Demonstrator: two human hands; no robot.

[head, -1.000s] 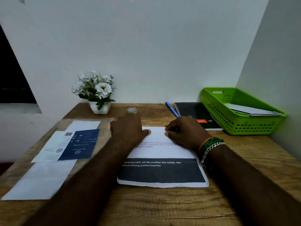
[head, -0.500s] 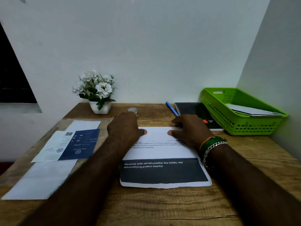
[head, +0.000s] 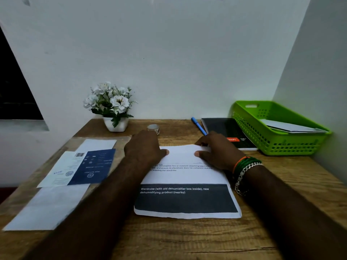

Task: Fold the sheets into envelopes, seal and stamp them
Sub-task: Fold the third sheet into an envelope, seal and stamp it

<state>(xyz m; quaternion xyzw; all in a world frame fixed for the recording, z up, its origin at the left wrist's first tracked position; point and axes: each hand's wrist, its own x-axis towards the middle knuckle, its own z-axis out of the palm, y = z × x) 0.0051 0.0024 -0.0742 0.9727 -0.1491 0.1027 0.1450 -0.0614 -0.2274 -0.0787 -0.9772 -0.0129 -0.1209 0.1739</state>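
Both hands have slid apart along the far edge of the printed sheet (head: 185, 177), which lies flat mid-bench with its top part folded over. The left hand (head: 145, 147) and right hand (head: 218, 151) press palm-down, grip released, grasping nothing. The crease looks nearly set; another fold likely follows.

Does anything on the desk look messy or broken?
The printed sheet under both hands has a ragged, uneven near edge, as if torn. The papers on the left lie overlapped and slanted. Nothing is spilled.
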